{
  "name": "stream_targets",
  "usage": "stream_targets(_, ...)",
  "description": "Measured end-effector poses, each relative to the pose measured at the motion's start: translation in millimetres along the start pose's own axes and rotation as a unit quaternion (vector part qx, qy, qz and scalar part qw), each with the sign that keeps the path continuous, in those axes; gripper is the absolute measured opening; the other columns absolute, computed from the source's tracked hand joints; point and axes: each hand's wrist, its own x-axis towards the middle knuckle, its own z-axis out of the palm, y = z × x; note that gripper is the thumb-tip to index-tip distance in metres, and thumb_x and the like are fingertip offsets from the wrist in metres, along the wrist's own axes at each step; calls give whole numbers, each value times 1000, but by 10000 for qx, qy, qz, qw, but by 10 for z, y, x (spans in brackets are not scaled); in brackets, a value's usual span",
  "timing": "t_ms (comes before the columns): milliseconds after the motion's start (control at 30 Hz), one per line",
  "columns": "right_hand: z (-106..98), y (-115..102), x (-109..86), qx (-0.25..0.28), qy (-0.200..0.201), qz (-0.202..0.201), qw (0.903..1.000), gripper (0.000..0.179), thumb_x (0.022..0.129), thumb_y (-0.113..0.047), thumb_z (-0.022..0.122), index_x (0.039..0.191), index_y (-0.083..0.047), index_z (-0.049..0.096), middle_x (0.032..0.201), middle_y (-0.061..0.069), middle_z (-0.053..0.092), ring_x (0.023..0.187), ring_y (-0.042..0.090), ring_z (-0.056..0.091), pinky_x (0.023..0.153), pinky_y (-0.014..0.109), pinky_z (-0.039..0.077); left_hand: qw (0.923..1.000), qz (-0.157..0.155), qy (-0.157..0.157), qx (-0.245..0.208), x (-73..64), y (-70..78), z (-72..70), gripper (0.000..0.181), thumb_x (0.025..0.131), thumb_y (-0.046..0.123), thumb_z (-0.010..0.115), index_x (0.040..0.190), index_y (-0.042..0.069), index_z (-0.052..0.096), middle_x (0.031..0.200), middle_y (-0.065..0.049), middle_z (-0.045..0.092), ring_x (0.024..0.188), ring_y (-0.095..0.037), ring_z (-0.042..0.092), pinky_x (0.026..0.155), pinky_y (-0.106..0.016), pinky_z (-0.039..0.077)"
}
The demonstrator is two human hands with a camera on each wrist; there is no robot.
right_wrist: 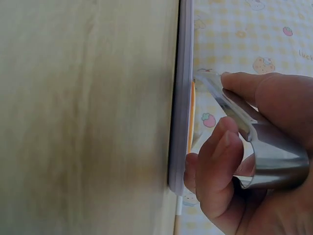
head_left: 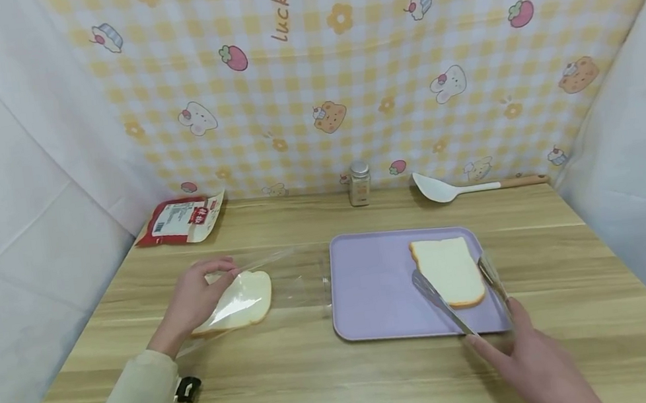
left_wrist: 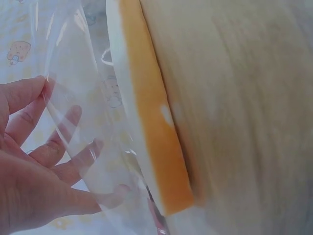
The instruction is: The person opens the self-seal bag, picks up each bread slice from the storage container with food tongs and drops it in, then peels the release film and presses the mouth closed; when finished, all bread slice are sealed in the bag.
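Observation:
My left hand (head_left: 200, 294) pinches the edge of a clear plastic bag (head_left: 302, 283) between thumb and finger; the left wrist view shows the other fingers spread behind the film (left_wrist: 73, 58). A slice of bread (head_left: 250, 299) lies inside the bag on the table, its brown crust (left_wrist: 151, 117) close to that hand. On the right, my right hand (head_left: 535, 363) grips metal tongs (head_left: 445, 304), whose bent end (right_wrist: 279, 152) sits in the palm. The tong arms stand spread on both sides of another bread slice (head_left: 451, 273), which lies on a purple tray (head_left: 369, 289).
A red and white food packet (head_left: 184, 220) lies at the back left. Near the back wall stand a small glass jar (head_left: 359, 184) and a white spatula with a wooden handle (head_left: 447, 190). Something small and black (head_left: 189, 388) shows beside the left sleeve.

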Motion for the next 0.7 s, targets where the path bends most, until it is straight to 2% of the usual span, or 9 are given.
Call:
stream_targets(67,10,-22,17,-15,3,6,10000,119,98,-76,52,162,10,1,148,47,44,130,65,52,98,68,51,10000,-16,-16,-13,0,6,-8,23,105,15,65,115,0,78,140,-25,66,140,-48,52,116,-66,38)
stream_targets(167,25,-63,47,-26,36,-23,10000,120,98,-76,51,161,11,-1,147,49,43,128,65,54,98,68,51,10000,-31,-35,-74,-2,12,-20,23,105,15,65,116,0,78,140,-25,66,140,-48,51,116,-66,38)
stream_targets(267,39,-93,66,-65,87,-53,9999,121,98,-76,50,160,14,-4,140,51,48,119,62,61,94,66,53,9999,-34,-76,-97,-3,21,-29,23,105,14,64,116,-1,77,141,-26,66,141,-48,51,116,-66,38)
stream_targets(367,36,-116,86,-112,15,-11,9999,124,98,-78,48,160,13,-9,127,50,58,103,50,70,87,60,56,9999,-11,-114,-90,-1,31,-31,23,105,14,63,117,-1,77,140,-26,66,140,-49,51,117,-67,37)
stream_targets(500,15,-129,118,-211,-160,-24,9996,123,99,-79,43,160,9,-16,116,45,64,93,38,70,80,55,57,9998,6,-145,-115,6,31,-34,24,106,14,63,117,-2,77,141,-26,65,141,-49,50,118,-67,36)
stream_targets(700,6,-108,151,-305,-203,-158,9992,112,103,-73,43,162,4,-13,121,47,62,92,36,69,75,51,57,9998,-44,-152,-79,4,28,-31,23,106,15,63,117,0,77,140,-26,65,140,-48,52,118,-67,36)
